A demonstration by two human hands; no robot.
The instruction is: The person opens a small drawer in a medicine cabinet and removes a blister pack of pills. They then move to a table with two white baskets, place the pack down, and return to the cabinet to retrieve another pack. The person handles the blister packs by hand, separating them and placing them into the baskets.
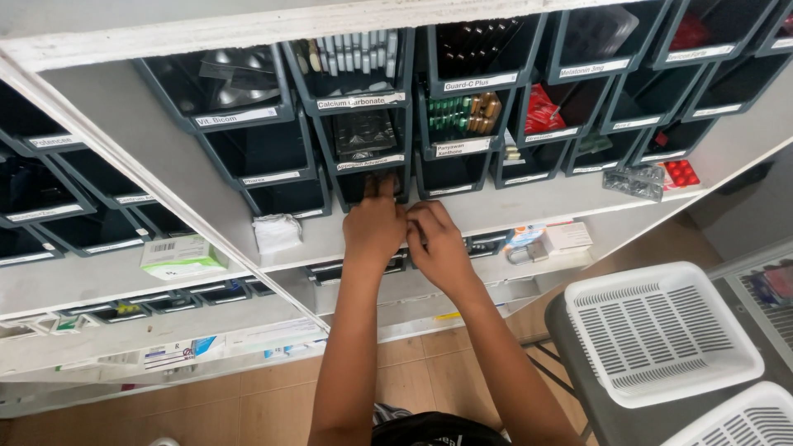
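Note:
My left hand (373, 227) reaches up to the lowest dark bin (363, 188) in the middle column of a white shelf unit, and its fingertips rest on the bin's front lip. My right hand (438, 244) presses against it from the right with curled fingers. Whatever lies between the two hands is hidden. The bin above (363, 136) holds dark foil packets. The top bin (351, 58) holds upright white and silver strips.
Rows of labelled dark bins fill the sloping shelf. On the ledge lie a green-and-white box (182, 256), a white crumpled packet (277, 231), a small carton (566, 238), silver blister strips (632, 182) and red blister strips (681, 173). Two white slotted baskets (661, 330) (735, 421) stand at lower right.

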